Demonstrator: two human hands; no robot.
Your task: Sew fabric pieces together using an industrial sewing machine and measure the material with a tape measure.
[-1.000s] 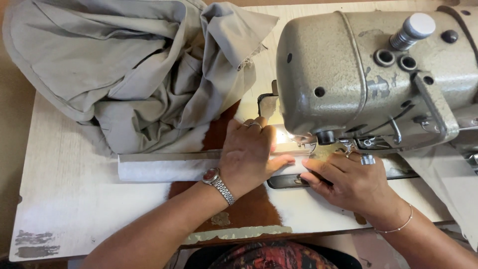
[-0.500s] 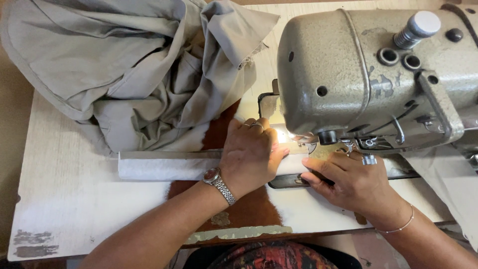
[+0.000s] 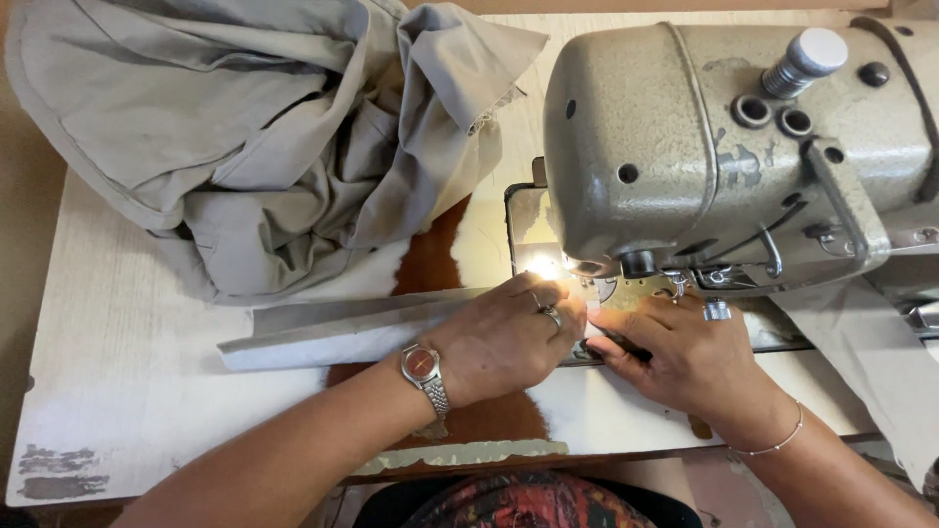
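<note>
A long folded strip of pale grey fabric (image 3: 323, 330) lies flat across the white table, running toward the needle of a grey-green sewing machine (image 3: 724, 147). My left hand (image 3: 504, 337), with a wristwatch and a ring, presses flat on the strip just left of the presser foot. My right hand (image 3: 685, 357), with a ring and a thin bracelet, rests on the strip's end under the machine head, fingertips touching the left hand's. The needle itself is hidden by the machine head and my fingers; a small lamp glows there.
A heap of the same grey fabric (image 3: 264, 137) fills the table's back left. More grey cloth (image 3: 871, 362) hangs off the right side below the machine. The worn white table (image 3: 117, 411) has a brown bare patch near its front edge.
My left hand has slid a little right along the strip toward the presser foot, closing up against my right hand. The strip has shifted slightly with it.
</note>
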